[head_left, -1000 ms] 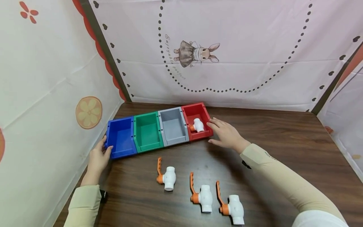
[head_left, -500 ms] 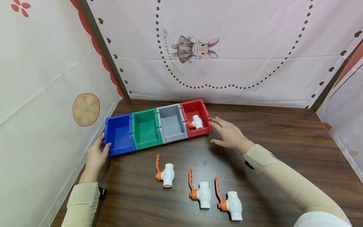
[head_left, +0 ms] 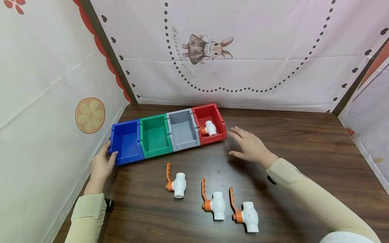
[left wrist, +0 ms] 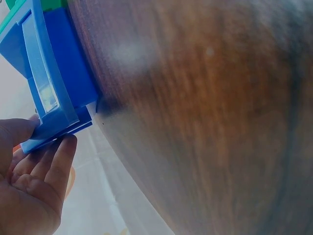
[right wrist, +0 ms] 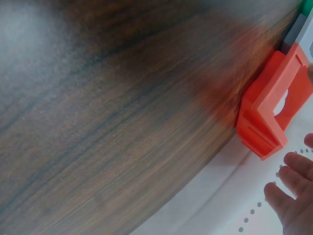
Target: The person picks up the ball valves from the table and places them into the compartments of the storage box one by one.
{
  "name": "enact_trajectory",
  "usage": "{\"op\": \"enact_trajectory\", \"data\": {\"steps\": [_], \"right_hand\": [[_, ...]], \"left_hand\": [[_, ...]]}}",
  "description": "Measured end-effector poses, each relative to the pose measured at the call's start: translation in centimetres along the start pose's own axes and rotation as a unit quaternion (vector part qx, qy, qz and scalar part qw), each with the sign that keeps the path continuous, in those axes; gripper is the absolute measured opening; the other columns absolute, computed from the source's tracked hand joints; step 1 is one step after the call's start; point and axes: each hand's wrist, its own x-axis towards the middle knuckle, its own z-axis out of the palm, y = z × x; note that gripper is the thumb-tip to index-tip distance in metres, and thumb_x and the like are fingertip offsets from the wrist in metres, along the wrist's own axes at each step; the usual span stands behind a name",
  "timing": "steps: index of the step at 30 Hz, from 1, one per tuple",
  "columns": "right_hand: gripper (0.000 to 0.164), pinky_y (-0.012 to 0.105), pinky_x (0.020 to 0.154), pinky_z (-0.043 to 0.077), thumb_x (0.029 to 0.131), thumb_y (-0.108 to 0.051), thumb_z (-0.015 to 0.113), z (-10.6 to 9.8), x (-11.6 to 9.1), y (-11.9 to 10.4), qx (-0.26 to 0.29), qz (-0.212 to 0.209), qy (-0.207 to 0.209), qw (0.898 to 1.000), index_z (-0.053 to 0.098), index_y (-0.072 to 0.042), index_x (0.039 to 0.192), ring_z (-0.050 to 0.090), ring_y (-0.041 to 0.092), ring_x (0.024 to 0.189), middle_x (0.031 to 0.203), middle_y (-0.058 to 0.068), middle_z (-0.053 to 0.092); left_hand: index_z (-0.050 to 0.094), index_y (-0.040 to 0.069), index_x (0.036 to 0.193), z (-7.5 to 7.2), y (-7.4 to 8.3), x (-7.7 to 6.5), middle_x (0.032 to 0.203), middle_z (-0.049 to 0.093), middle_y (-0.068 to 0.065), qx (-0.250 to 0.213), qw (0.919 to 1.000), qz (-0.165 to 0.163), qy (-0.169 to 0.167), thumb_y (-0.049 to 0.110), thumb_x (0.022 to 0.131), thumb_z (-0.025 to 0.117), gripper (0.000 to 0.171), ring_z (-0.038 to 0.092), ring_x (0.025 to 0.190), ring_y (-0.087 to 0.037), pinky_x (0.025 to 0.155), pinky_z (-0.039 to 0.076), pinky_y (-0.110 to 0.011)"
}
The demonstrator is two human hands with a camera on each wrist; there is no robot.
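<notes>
A row of joined bins, blue [head_left: 126, 143], green [head_left: 155, 136], grey [head_left: 183, 130] and red [head_left: 225, 130], stands slightly aslant on the table. My left hand [head_left: 101, 165] grips the outer side of the blue bin, thumb over its rim and fingers against the side wall, as the left wrist view shows. Just right of the red bin, my right hand [head_left: 250, 145] hovers with spread fingers, apart from it and holding nothing. Inside the red bin lies a white ball valve [head_left: 210, 128] with an orange part. Nearer me are three more ball valves [head_left: 180, 185] [head_left: 218, 206] [head_left: 250, 217] with orange lever handles.
The dark wood table [head_left: 304, 148] meets a printed cloth wall [head_left: 273, 54] behind the bins. Another cloth wall [head_left: 54, 101] rises close beside my left hand, and a third [head_left: 372, 118] stands at the right.
My right hand has drawn off the red bin's side, a little to the right. My left hand stays at the blue bin. The whole head view has shifted slightly.
</notes>
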Motion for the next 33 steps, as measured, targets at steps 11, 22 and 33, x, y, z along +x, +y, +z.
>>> {"op": "enact_trajectory", "data": {"steps": [11,22,33], "right_hand": [[0.072,0.052,0.102,0.044,0.077,-0.039,0.076,-0.6,-1.4,-1.2,0.003,-0.019,0.021,1.0,0.051,-0.001,0.133,0.046,0.036,0.129,0.135,0.022,0.052],[0.075,0.052,0.1,0.047,0.075,-0.038,0.079,-0.5,-2.7,-2.2,0.0,-0.015,0.012,1.0,0.05,-0.004,0.135,0.047,0.035,0.128,0.136,0.02,0.051],[0.074,0.05,0.102,0.045,0.078,-0.039,0.077,-0.6,-3.6,-3.3,0.009,-0.046,0.018,0.999,0.049,-0.003,0.136,0.047,0.034,0.129,0.136,0.019,0.052]], "left_hand": [[0.038,-0.006,0.142,-0.2,0.2,0.0,0.135,0.044,-0.035,-0.001,0.9998,-0.013,-0.013,0.006,0.094,0.056,0.052,0.054,0.111,-0.052,0.089,0.049,-0.056],[0.039,-0.006,0.141,-0.2,0.1,0.3,0.135,0.045,-0.034,-0.007,0.9999,-0.007,-0.009,0.004,0.093,0.057,0.052,0.054,0.111,-0.052,0.089,0.049,-0.056],[0.038,-0.005,0.142,0.0,-0.1,0.3,0.135,0.046,-0.034,-0.008,0.9998,-0.017,-0.01,0.004,0.093,0.057,0.053,0.054,0.112,-0.051,0.09,0.048,-0.055]]}}
